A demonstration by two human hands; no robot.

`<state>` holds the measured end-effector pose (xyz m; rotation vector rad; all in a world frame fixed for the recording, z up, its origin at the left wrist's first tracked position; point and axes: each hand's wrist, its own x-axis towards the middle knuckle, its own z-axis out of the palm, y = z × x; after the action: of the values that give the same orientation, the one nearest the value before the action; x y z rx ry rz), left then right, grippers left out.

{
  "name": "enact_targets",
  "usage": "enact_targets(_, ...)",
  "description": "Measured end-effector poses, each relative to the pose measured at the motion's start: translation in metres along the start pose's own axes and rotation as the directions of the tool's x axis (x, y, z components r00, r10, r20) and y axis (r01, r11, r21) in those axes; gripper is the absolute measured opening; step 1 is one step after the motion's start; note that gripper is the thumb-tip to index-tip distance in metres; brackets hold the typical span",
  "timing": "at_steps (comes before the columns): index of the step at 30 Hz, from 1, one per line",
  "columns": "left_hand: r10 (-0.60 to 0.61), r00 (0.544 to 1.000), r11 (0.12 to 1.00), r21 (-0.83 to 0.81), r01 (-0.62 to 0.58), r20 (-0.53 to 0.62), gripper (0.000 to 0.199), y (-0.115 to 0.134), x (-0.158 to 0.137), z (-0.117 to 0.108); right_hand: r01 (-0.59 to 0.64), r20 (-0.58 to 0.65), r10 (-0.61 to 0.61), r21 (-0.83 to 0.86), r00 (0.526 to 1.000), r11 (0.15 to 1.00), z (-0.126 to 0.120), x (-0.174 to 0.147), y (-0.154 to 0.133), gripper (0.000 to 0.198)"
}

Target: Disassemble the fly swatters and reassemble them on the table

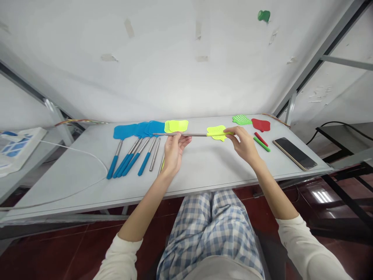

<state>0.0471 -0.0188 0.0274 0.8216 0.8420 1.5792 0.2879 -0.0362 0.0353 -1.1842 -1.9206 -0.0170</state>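
Above grey tabletop (201,167), raised left fingers (176,139) and right fingers (238,131) pinch one level rod (199,135).

Your left hand (173,152) holds a thin metal rod (198,135) above the table (201,167); your right hand (244,144) pinches the yellow handle (212,134) at its end; blue fly swatters (127,131) lie to your left; a phone (295,153) lies to your right, near a red tube (260,139) and a green tube (262,144).
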Motion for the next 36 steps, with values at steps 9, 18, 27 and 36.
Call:
enact_targets(9,-0.045,0.999,0.996,-0.078,0.043,-0.027,0.015,-0.008,0.002,0.001,-0.112,0.026,0.109,0.177,0.994,0.978,0.009,0.014,0.015,0.018)
enact_targets(18,-0.124,0.99,0.99,-0.063,0.128,0.065,0.016,-0.022,-0.007,0.011,-0.095,0.109,0.061,0.338,0.992,0.936,0.026,0.022,0.006,0.015)
enact_targets(27,0.021,0.994,0.991,0.13,-0.035,0.109,0.029,-0.007,0.013,0.014,-0.287,0.31,0.202,0.257,0.929,0.923,0.044,0.037,0.025,0.05)
enact_targets(36,0.091,0.879,0.455,0.765,-0.455,0.469,0.035,0.02,0.044,-0.005,-0.322,0.365,0.594,-0.582,0.717,0.747,0.083,0.047,0.039,0.077)
